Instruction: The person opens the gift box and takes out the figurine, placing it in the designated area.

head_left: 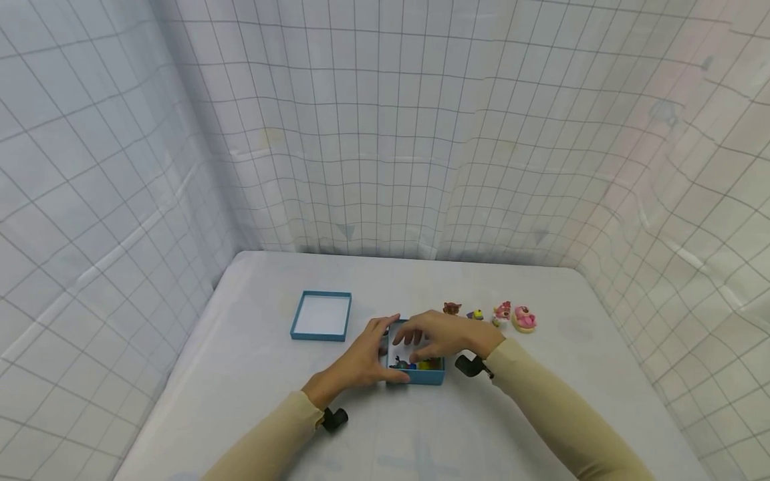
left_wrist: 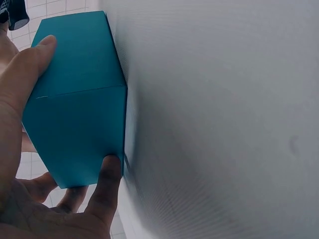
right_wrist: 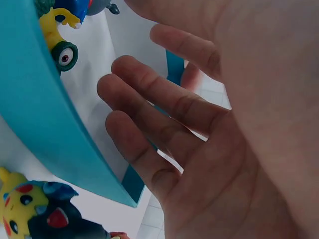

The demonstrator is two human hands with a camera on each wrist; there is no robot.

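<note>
One blue box [head_left: 426, 378] holds toys [head_left: 424, 365]; my left hand [head_left: 359, 357] grips its near and left sides, likely to steady it; my right hand [head_left: 438, 333] hangs over its opening, fingers [right_wrist: 164, 92] apart, pinching nothing; other figures [head_left: 525, 318] lie right of it, probably for easy reach.

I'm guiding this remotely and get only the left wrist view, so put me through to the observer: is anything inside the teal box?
Observer: Yes, toy figures lie inside the teal box.
Operator: Is the right hand holding one of them?
Observer: No, the right hand holds nothing.
Operator: Are any figures outside the box?
Observer: Yes, several are on the table to the right of the box, including a pink figure.
</note>
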